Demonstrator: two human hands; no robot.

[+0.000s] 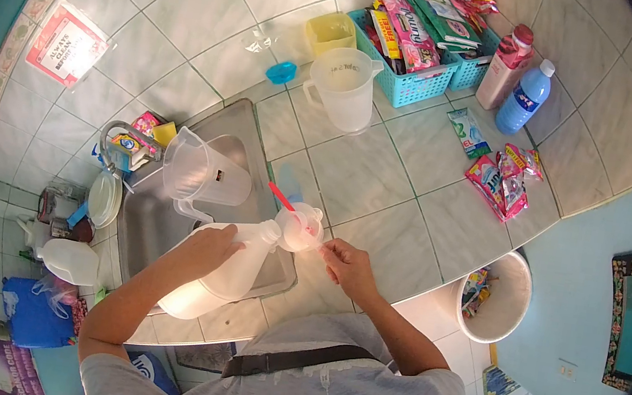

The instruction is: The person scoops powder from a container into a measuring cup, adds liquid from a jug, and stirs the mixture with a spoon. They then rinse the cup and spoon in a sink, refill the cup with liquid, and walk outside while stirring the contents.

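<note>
My left hand [210, 249] is wrapped round a large translucent plastic jug [227, 274], tilted with its neck over the rim of a small translucent cup [296, 231]. Between finger and thumb, my right hand [346, 266] pinches the cup's right side, apparently by its handle. Something pinkish shows inside the cup, and a red stick-like utensil [283, 197] leans out of it; its lower end is hard to make out. Just beyond the jug, a clear pitcher [206, 169] stands over the metal sink [136, 211]. Whether liquid is flowing from the jug cannot be seen.
At the back stand a frosted pitcher [344, 91], a yellow container [330, 34] and a teal basket [415, 84] full of sachets. Two bottles, pink [505, 70] and blue [524, 98], are to their right, near loose packets [498, 180]. A white bin [509, 300] is below the counter edge.
</note>
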